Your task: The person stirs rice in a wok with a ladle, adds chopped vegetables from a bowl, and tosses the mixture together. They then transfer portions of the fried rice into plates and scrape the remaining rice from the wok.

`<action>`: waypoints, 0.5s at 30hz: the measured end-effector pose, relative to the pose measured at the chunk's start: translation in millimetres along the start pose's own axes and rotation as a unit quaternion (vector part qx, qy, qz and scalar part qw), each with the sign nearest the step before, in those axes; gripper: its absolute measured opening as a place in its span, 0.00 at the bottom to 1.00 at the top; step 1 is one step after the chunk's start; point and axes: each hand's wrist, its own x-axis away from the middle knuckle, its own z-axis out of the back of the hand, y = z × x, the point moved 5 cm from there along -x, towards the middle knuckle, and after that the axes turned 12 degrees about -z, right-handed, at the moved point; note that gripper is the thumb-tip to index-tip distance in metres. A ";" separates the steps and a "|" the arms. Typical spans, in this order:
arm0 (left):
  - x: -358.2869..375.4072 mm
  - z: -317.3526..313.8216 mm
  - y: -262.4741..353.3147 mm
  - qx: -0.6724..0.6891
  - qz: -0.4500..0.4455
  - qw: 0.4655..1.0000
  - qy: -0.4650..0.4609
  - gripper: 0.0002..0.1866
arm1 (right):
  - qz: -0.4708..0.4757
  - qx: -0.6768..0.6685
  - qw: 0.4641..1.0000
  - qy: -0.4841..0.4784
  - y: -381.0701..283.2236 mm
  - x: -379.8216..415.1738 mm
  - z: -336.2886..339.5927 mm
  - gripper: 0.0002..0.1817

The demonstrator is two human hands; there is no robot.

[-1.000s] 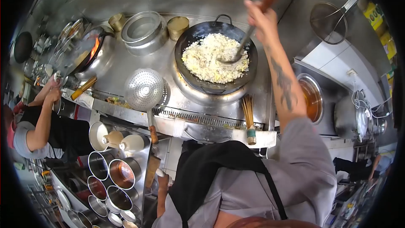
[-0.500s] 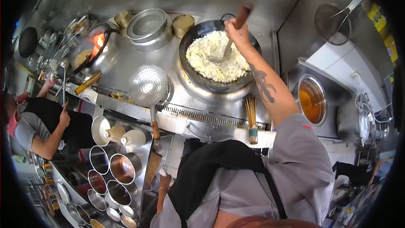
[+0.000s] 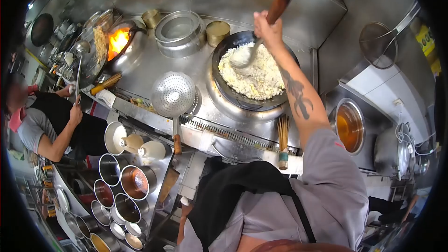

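Note:
My right hand (image 3: 269,30) grips the wooden handle of a metal ladle (image 3: 255,49) above a black wok (image 3: 217,72). The bowl of the ladle sits in pale fried rice with yellow bits (image 3: 254,79) that fills the wok. Low beside my apron, my left hand (image 3: 185,209) is closed and partly hidden, with something small and white showing at it that I cannot make out. A perforated strainer (image 3: 173,94) lies on the stove's front ledge, left of the wok. The bamboo brush (image 3: 283,142) stands at the ledge below my right forearm.
At left, a co-worker (image 3: 51,130) holds a long ladle (image 3: 78,70) by another wok with high flames (image 3: 118,42). A metal pot (image 3: 179,35) stands behind the strainer. Sauce pots (image 3: 138,182) crowd the lower-left counter; a bowl of amber liquid (image 3: 350,128) sits right.
The ladle has shifted left through the rice and its handle tilts differently. The co-worker's wok flames have grown, with food tossed up beside them. The view has shifted slightly.

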 end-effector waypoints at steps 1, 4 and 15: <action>6.1 -8.8 6.8 -0.114 -0.105 0.983 -0.103 0.19 | -0.009 0.013 1.000 -0.021 21.7 -0.1 -5.7 0.12; -1.8 -5.7 -9.5 0.158 0.080 0.984 0.014 0.17 | -0.099 0.061 0.985 -0.130 16.5 -12.1 -24.8 0.16; -40.4 21.7 15.9 0.246 0.308 0.918 0.047 0.15 | -0.048 0.094 0.994 0.029 -9.8 -10.8 37.0 0.13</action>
